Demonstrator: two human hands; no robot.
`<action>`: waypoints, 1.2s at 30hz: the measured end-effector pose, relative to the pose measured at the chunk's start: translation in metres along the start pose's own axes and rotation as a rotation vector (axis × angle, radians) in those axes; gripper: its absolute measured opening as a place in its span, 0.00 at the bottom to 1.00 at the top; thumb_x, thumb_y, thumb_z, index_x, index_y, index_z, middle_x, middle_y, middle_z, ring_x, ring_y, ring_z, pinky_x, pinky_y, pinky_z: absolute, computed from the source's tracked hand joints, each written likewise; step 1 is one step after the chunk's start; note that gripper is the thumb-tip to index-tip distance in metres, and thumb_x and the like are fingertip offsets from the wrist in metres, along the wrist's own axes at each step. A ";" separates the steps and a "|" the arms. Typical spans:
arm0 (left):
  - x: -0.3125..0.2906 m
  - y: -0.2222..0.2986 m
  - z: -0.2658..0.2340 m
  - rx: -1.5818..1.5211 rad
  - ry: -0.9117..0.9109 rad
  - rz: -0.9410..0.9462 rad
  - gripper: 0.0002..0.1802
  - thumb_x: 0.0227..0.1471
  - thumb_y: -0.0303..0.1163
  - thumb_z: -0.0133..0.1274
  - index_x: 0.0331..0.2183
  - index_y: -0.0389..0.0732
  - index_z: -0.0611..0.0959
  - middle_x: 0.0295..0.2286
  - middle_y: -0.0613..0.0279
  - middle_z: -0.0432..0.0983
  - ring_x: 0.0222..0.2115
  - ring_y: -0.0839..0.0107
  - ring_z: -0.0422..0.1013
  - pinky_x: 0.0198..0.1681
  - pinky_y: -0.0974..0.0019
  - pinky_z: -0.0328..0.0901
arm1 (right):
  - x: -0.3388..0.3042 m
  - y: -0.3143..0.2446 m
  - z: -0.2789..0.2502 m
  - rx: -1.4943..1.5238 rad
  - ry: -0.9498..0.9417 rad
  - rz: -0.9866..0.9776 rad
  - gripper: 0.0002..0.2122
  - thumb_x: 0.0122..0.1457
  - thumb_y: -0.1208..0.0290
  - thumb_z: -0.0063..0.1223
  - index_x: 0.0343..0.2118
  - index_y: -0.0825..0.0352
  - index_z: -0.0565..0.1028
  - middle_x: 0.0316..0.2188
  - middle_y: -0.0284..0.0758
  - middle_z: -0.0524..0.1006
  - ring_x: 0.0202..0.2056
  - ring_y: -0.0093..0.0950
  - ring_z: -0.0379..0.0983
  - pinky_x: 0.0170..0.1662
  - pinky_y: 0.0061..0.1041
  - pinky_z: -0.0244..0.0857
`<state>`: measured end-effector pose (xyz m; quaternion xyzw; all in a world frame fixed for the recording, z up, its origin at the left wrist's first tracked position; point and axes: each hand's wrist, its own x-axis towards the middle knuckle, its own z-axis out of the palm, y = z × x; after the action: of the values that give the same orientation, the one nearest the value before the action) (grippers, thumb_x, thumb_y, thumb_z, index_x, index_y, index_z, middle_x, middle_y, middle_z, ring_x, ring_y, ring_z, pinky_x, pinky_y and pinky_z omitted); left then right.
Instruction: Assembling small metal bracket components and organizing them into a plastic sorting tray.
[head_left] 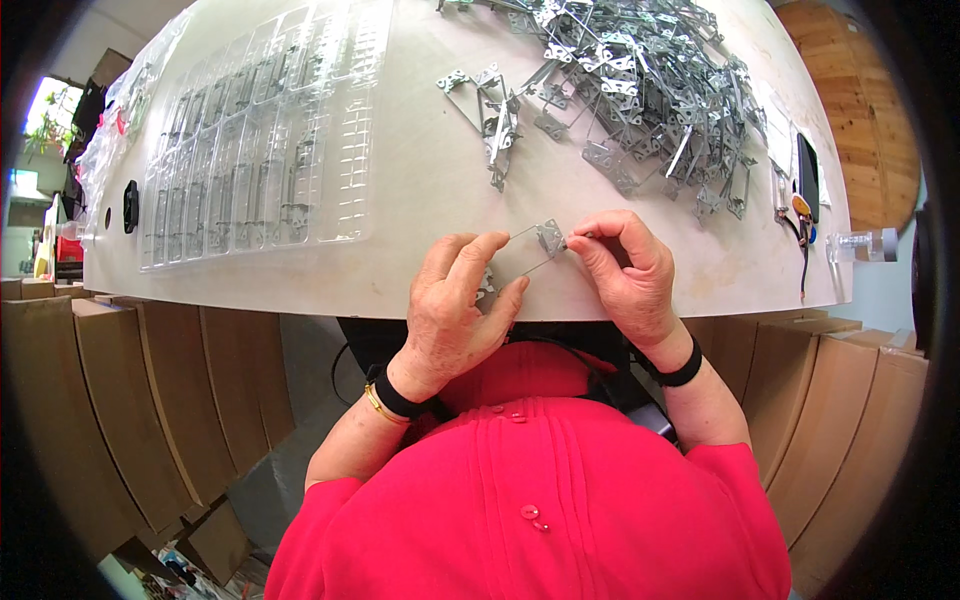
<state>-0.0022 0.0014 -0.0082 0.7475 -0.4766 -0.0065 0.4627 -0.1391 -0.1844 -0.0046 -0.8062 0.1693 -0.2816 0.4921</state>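
Near the table's front edge, a small metal bracket frame (550, 238) with two thin rods and a flat punched end plate lies between my hands. My left hand (447, 305) is closed around its near-left end, thumb and fingers on either side of the rods; part of the frame is hidden under the palm. At the plate's right edge, my right hand (635, 288) pinches with thumb and forefinger. Whatever sits between those fingertips is too small to make out. Beyond my hands, a few similar loose brackets (497, 125) lie on the white table (420, 200).
A large heap of metal brackets (640, 80) covers the back right. On the left, a clear plastic tray (335, 225) holds brackets in its compartments. A dark phone (807, 170) and a clear cylinder (862, 246) are at the right edge. Cardboard boxes (130, 400) stand below.
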 end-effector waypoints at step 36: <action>0.000 0.000 0.000 0.006 -0.006 0.010 0.28 0.47 0.23 0.71 0.51 0.36 0.83 0.39 0.51 0.79 0.36 0.58 0.76 0.37 0.59 0.73 | 0.000 0.000 0.001 -0.024 -0.006 0.000 0.06 0.64 0.78 0.68 0.39 0.67 0.80 0.33 0.32 0.83 0.32 0.18 0.78 0.37 0.22 0.73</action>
<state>-0.0018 0.0015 -0.0085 0.7465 -0.4815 -0.0049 0.4592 -0.1385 -0.1841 -0.0043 -0.8131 0.1711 -0.2770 0.4827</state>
